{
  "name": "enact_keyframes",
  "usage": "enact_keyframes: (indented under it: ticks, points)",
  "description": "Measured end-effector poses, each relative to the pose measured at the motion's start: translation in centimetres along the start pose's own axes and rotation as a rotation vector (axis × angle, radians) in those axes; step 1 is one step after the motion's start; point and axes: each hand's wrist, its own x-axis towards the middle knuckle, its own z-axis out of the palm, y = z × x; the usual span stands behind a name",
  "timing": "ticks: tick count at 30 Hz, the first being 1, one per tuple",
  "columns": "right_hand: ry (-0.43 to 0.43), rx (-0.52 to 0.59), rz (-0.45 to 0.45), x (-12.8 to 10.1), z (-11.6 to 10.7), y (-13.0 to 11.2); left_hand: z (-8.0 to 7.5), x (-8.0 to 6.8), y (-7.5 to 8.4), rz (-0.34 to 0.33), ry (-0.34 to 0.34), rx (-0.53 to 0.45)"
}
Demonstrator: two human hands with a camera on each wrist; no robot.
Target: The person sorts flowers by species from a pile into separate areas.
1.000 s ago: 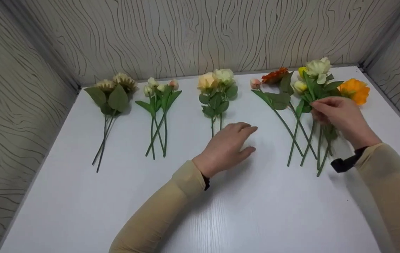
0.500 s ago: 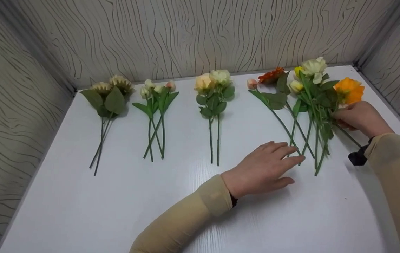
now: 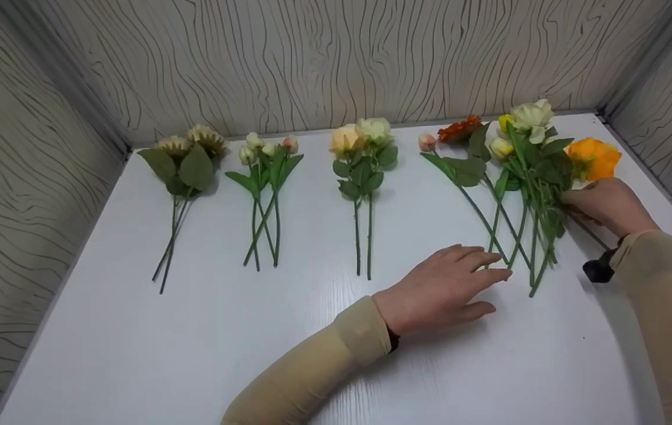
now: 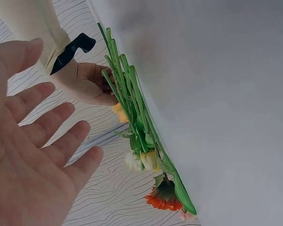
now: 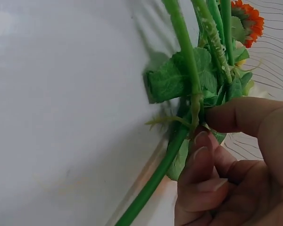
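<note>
From the head view the whole white worktop [image 3: 194, 354] shows, with flowers laid out in a row along its far edge: a beige pair [image 3: 185, 159] near the far left corner, a bunch of small buds [image 3: 265, 159] beside it, a peach and cream pair [image 3: 362, 153] at the middle, and a mixed heap of stems [image 3: 518, 195] toward the far right corner. In that heap lie an orange-red daisy [image 3: 459, 127], a cream bloom [image 3: 531, 113] and an orange flower [image 3: 594, 158] at its right side. Only the right wrist view shows the grasp itself: the right hand [image 5: 236, 165] pinches a thick green stem [image 5: 179, 136] between thumb and curled fingers [image 5: 198, 160], just below a leaf [image 5: 170, 80], with the stem lying against the worktop. In the head view this right hand [image 3: 607, 203] sits close to the worktop's right edge, under the orange flower, and the pinch is hidden behind the knuckles. The left wrist view shows the left hand [image 4: 33, 136] spread, fingers straight and apart, holding nothing, with the stem ends [image 4: 118, 70] across from it. The head view places that left hand [image 3: 442, 289] flat near the middle of the worktop, fingertips [image 3: 498, 260] just beside the lower ends of the heap; whether they touch a stem cannot be told.
</note>
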Motion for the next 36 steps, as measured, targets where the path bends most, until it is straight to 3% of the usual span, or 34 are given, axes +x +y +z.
enact_keyframes:
  ticks: [8,12,17,21,27,32,36]
  points:
    - [0.099,0.031,0.008,-0.2,-1.1,0.4,-0.3,-0.1,-0.7,-0.022,0.009,-0.038]
    - [0.132,0.008,0.01,-0.5,-2.2,0.8,-0.3,-0.2,-0.9,-0.028,0.052,-0.059]
    - [0.219,0.035,-0.002,-1.4,-2.6,0.1,-0.5,-0.5,-1.4,-0.134,0.122,-0.176]
    - [0.28,0.145,-0.067,-2.2,-1.1,-2.5,-0.9,-0.8,-2.0,-0.277,0.173,-0.367]
    - [0.273,0.413,-0.207,-3.6,2.9,-8.2,-1.5,-1.2,-3.3,-0.431,0.241,-0.697]
    - [0.247,0.54,-0.319,-4.2,6.3,-12.4,-1.8,-1.4,-4.2,-0.517,0.278,-0.807]
    - [0.238,0.576,-0.364,-4.6,7.9,-14.4,-2.0,-1.5,-4.7,-0.557,0.327,-0.878]
